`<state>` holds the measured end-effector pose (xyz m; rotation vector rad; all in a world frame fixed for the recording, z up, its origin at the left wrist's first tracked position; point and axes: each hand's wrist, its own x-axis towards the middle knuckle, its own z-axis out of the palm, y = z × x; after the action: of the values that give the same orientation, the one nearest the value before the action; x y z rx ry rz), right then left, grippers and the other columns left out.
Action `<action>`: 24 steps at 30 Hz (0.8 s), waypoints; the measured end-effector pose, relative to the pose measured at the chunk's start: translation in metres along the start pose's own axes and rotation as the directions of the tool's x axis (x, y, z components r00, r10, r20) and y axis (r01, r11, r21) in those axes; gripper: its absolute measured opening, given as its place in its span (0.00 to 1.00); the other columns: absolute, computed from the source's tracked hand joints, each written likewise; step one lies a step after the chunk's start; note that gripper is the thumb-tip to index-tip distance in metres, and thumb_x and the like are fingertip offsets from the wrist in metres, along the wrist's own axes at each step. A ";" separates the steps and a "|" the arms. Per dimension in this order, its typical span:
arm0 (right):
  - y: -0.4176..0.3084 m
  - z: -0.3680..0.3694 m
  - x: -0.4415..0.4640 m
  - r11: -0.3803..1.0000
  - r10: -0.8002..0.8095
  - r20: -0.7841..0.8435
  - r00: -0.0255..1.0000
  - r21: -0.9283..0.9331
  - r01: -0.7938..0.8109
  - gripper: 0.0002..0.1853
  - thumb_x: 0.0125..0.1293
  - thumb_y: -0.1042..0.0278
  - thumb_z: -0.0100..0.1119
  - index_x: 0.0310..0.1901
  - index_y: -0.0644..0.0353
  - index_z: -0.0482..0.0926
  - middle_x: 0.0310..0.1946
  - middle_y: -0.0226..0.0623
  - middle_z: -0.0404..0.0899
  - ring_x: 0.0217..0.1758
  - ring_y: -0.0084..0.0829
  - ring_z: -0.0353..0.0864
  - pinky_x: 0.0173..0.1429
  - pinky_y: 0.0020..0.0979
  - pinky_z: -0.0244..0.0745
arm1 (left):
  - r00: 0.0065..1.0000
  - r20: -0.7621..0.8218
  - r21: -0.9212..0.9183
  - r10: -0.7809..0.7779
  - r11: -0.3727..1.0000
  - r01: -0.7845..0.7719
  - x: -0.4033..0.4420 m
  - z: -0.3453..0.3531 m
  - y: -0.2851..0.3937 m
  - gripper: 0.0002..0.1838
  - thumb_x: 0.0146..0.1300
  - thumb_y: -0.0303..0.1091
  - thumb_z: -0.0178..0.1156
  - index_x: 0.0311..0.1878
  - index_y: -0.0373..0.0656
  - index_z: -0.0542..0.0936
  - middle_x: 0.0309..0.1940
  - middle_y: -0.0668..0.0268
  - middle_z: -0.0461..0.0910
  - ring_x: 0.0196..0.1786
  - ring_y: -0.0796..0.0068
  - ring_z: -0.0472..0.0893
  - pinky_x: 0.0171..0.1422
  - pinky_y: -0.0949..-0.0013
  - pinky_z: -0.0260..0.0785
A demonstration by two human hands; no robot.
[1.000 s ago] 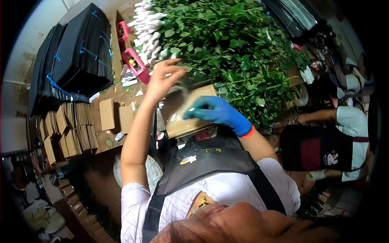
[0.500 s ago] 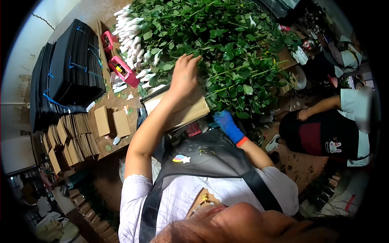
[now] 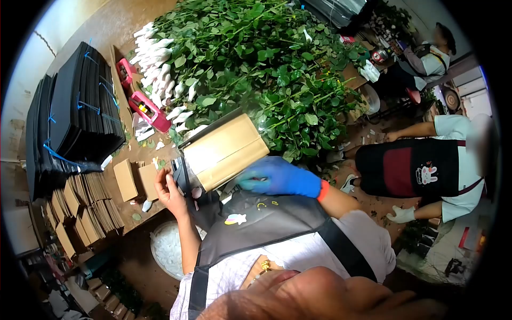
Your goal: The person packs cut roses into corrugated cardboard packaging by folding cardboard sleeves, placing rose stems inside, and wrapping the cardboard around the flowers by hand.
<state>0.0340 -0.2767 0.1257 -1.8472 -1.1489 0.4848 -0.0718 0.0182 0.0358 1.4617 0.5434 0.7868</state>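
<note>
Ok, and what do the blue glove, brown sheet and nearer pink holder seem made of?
Blue glove: probably knit fabric, matte and close-fitting, possibly coated where greenish.
Brown sheet: likely paper or card, creased; bright glare suggests gloss.
Nearer pink holder: likely plastic, smooth and evenly coloured.

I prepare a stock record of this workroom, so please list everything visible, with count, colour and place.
Leafy stems: many, green, heaped top centre
Sleeved flower buds: many, white, heap's left side
Plastic baskets: two, pink, left of the buds
Flat sheet bundles: two, black, blue ties, upper left
Folded cardboard pieces: many, brown, left table edge
Worktable: one, brown, beneath the stems
Rectangular board: one, tan, centre
Round tubs: two, whitish, lower left, upper right
Other people: two, dark and white clothes, right
Small items: many, mixed colours, edges
Apron: one, dark grey, bottom centre
Bare left hand: one, by the board's left edge
Gloved right hand: one, blue, board's lower edge
</note>
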 end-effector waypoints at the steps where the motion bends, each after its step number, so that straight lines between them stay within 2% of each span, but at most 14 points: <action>1: -0.012 0.007 0.023 0.984 -0.168 -0.015 0.986 -0.057 0.167 0.15 0.70 0.54 0.62 0.50 0.54 0.85 0.46 0.40 0.85 0.48 0.44 0.84 0.56 0.42 0.79 | 0.995 -0.012 -0.018 -0.100 0.995 0.100 -0.004 -0.016 -0.017 0.15 0.78 0.32 0.56 0.63 0.40 0.77 0.53 0.64 0.82 0.53 0.78 0.79 0.58 0.73 0.72; 3: -0.012 0.039 0.073 0.866 -0.362 0.105 0.926 -0.331 0.376 0.18 0.68 0.51 0.62 0.53 0.51 0.83 0.54 0.41 0.81 0.59 0.45 0.79 0.68 0.45 0.72 | 0.956 -0.042 -0.055 -0.289 0.956 0.287 -0.014 -0.045 -0.051 0.16 0.78 0.35 0.57 0.63 0.41 0.77 0.53 0.66 0.83 0.50 0.81 0.78 0.54 0.75 0.72; 5: -0.006 0.062 0.118 0.651 -0.591 0.262 0.763 -0.404 0.643 0.22 0.67 0.45 0.60 0.53 0.52 0.81 0.58 0.41 0.77 0.65 0.47 0.73 0.76 0.50 0.61 | 0.949 -0.070 -0.097 -0.306 0.949 0.299 -0.023 -0.049 -0.057 0.18 0.77 0.39 0.58 0.65 0.43 0.75 0.53 0.65 0.83 0.47 0.81 0.78 0.48 0.76 0.72; 6: -0.002 0.072 0.134 0.606 -0.580 0.385 0.718 -0.385 0.696 0.25 0.65 0.38 0.58 0.49 0.53 0.82 0.53 0.42 0.80 0.67 0.48 0.72 0.80 0.57 0.55 | 0.950 -0.088 -0.090 -0.300 0.952 0.293 -0.026 -0.051 -0.054 0.18 0.77 0.39 0.58 0.65 0.43 0.75 0.53 0.66 0.83 0.47 0.81 0.78 0.48 0.76 0.71; 9: 0.001 0.073 0.152 0.485 -0.579 0.583 0.569 -0.315 0.816 0.20 0.62 0.45 0.58 0.36 0.54 0.86 0.43 0.35 0.83 0.57 0.40 0.76 0.75 0.47 0.61 | 0.950 -0.135 -0.078 -0.283 0.958 0.275 -0.035 -0.060 -0.048 0.19 0.78 0.41 0.58 0.65 0.43 0.75 0.55 0.66 0.82 0.50 0.80 0.79 0.51 0.74 0.71; 10: 0.000 0.070 0.154 0.437 -0.596 0.588 0.546 -0.332 0.836 0.22 0.65 0.42 0.54 0.28 0.50 0.87 0.35 0.33 0.85 0.58 0.39 0.76 0.76 0.48 0.59 | 0.949 -0.128 -0.060 -0.290 0.957 0.284 -0.039 -0.061 -0.048 0.19 0.78 0.41 0.58 0.65 0.43 0.75 0.55 0.65 0.82 0.51 0.79 0.79 0.52 0.73 0.71; 11: -0.001 0.064 0.156 0.431 -0.468 0.687 0.557 -0.373 0.822 0.26 0.69 0.39 0.52 0.24 0.49 0.86 0.33 0.32 0.86 0.60 0.37 0.77 0.80 0.52 0.54 | 0.949 -0.119 -0.042 -0.294 0.956 0.291 -0.040 -0.060 -0.045 0.20 0.78 0.42 0.58 0.65 0.42 0.74 0.56 0.65 0.82 0.53 0.78 0.79 0.54 0.72 0.72; 13: -0.035 0.025 0.149 0.448 -0.407 0.656 0.636 -0.463 0.764 0.28 0.69 0.39 0.54 0.20 0.51 0.85 0.34 0.30 0.87 0.62 0.36 0.78 0.83 0.54 0.50 | 0.943 0.026 -0.032 -0.331 0.943 0.332 -0.036 -0.050 -0.043 0.24 0.78 0.45 0.57 0.68 0.40 0.71 0.58 0.60 0.81 0.57 0.74 0.79 0.61 0.67 0.72; 15: -0.063 -0.015 0.131 0.496 -0.585 0.396 0.708 -0.516 0.698 0.24 0.69 0.45 0.59 0.20 0.52 0.84 0.36 0.29 0.88 0.63 0.37 0.80 0.83 0.55 0.52 | 0.842 0.305 -0.087 -0.446 0.867 0.491 -0.023 -0.019 -0.024 0.28 0.80 0.50 0.52 0.72 0.39 0.68 0.62 0.59 0.79 0.60 0.71 0.79 0.63 0.68 0.71; 17: -0.089 -0.049 0.098 0.616 -0.545 0.181 0.819 -0.576 0.537 0.16 0.69 0.55 0.62 0.26 0.52 0.87 0.42 0.32 0.89 0.62 0.40 0.82 0.80 0.55 0.58 | 0.682 0.576 -0.159 -0.450 0.757 0.634 -0.014 0.021 -0.005 0.31 0.81 0.53 0.47 0.75 0.38 0.65 0.67 0.59 0.75 0.66 0.69 0.77 0.65 0.68 0.70; 20: -0.085 -0.081 0.012 0.926 -0.368 -0.440 0.819 -0.250 0.281 0.14 0.76 0.59 0.56 0.42 0.60 0.87 0.54 0.40 0.85 0.65 0.39 0.81 0.76 0.49 0.66 | 0.560 0.781 -0.144 -0.277 0.793 0.592 -0.007 0.062 0.039 0.33 0.78 0.46 0.49 0.79 0.39 0.60 0.71 0.61 0.72 0.69 0.71 0.74 0.67 0.67 0.70; 21: -0.055 -0.083 -0.023 0.972 -0.215 -0.603 0.768 -0.057 0.227 0.18 0.79 0.57 0.53 0.51 0.65 0.85 0.60 0.44 0.82 0.68 0.40 0.78 0.74 0.47 0.68 | 0.576 0.800 -0.255 -0.166 0.775 0.578 -0.010 0.072 0.051 0.35 0.74 0.37 0.54 0.81 0.39 0.57 0.72 0.62 0.70 0.69 0.72 0.73 0.68 0.68 0.69; 23: -0.011 -0.077 -0.070 1.000 0.011 -0.894 0.447 0.005 -0.015 0.23 0.81 0.57 0.50 0.62 0.71 0.77 0.64 0.42 0.78 0.67 0.38 0.78 0.73 0.39 0.69 | 0.602 0.796 -0.261 -0.068 0.858 0.442 -0.021 0.088 0.084 0.38 0.69 0.28 0.56 0.81 0.38 0.55 0.74 0.62 0.67 0.72 0.71 0.71 0.70 0.67 0.68; 24: 0.004 -0.069 -0.088 0.994 0.111 -0.934 0.340 0.098 -0.057 0.23 0.81 0.57 0.49 0.63 0.70 0.76 0.65 0.42 0.77 0.68 0.38 0.77 0.73 0.39 0.69 | 0.607 0.795 -0.324 -0.008 0.840 0.435 -0.026 0.099 0.098 0.41 0.67 0.22 0.56 0.82 0.36 0.53 0.77 0.60 0.63 0.76 0.67 0.66 0.74 0.66 0.64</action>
<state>0.0406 -0.3858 0.1487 -1.6783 -0.1910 -0.5312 -0.0283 -0.0728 0.1351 1.0620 -0.1501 0.0048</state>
